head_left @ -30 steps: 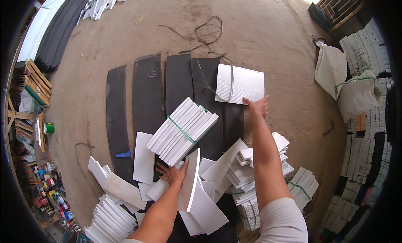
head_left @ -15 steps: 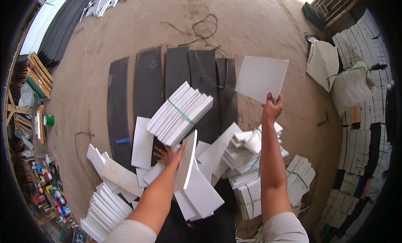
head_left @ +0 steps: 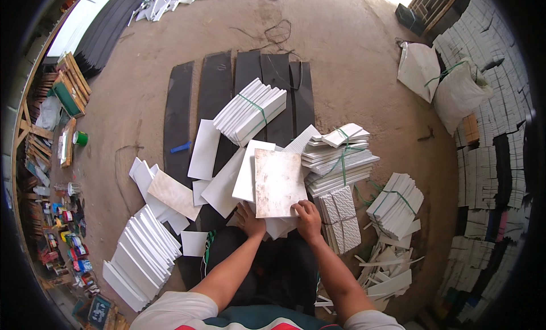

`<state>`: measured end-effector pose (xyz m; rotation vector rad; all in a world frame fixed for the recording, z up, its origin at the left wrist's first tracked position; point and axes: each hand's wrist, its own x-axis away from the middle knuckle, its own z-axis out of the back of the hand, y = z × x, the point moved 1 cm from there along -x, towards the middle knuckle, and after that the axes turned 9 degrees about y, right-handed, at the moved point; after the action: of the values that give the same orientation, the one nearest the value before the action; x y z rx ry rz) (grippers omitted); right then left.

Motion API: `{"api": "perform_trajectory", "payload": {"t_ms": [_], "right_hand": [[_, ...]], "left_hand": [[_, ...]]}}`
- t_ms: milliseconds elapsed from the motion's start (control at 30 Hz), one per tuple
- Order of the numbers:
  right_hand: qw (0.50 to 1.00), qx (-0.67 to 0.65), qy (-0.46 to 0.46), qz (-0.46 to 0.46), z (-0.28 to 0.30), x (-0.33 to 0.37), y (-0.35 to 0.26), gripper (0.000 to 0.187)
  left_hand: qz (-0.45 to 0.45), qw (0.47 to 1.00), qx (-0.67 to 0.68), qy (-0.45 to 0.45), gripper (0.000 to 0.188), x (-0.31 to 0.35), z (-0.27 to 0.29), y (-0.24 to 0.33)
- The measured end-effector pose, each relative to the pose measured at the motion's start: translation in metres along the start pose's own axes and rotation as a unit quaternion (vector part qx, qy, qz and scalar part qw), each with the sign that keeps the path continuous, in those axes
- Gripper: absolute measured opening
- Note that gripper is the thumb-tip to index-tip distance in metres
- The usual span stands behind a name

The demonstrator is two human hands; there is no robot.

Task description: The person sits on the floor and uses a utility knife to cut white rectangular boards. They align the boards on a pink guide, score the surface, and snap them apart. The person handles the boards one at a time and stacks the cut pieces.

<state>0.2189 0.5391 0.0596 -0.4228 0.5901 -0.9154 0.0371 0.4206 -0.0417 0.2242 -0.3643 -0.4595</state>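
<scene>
A stained white sheet (head_left: 281, 184), foam-like and rectangular, lies over a pile of loose white sheets (head_left: 245, 176) in front of me. My right hand (head_left: 308, 218) grips its near right corner, thumb on top. At its near left corner, my left hand (head_left: 250, 222) rests with fingers spread against the loose sheets; the palm side is hidden. Just beyond stands a bundle of white sheets (head_left: 250, 111) tied with green string. To the right of the pile sit another tied stack (head_left: 340, 156) and a patterned white bundle (head_left: 340, 219).
Dark long strips (head_left: 179, 114) lie beneath the pile. A leaning row of white sheets (head_left: 142, 256) is at near left. White offcuts (head_left: 389, 276) and a tied bundle (head_left: 396, 199) lie at right. A sack (head_left: 463, 94) stands before the stacked wall (head_left: 489, 176).
My right hand has come back from the far right to the pile, now holding a stained sheet. My left hand has moved from the tied bundle toward me. The view has shifted.
</scene>
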Motion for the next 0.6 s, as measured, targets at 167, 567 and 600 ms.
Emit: {"api": "perform_trajectory", "payload": {"t_ms": [167, 567, 600], "right_hand": [[0.990, 0.094, -0.080, -0.063, -0.010, 0.009, -0.021, 0.072], [0.987, 0.133, -0.069, -0.058, -0.040, 0.022, -0.013, 0.066], [0.989, 0.130, -0.055, -0.052, -0.041, 0.023, -0.012, 0.066]], "left_hand": [[-0.043, 0.984, 0.127, 0.115, 0.086, 0.015, -0.020, 0.009], [-0.078, 0.978, 0.115, 0.154, 0.085, 0.019, -0.033, -0.008], [-0.080, 0.978, 0.118, 0.155, 0.085, 0.020, -0.033, -0.007]]}}
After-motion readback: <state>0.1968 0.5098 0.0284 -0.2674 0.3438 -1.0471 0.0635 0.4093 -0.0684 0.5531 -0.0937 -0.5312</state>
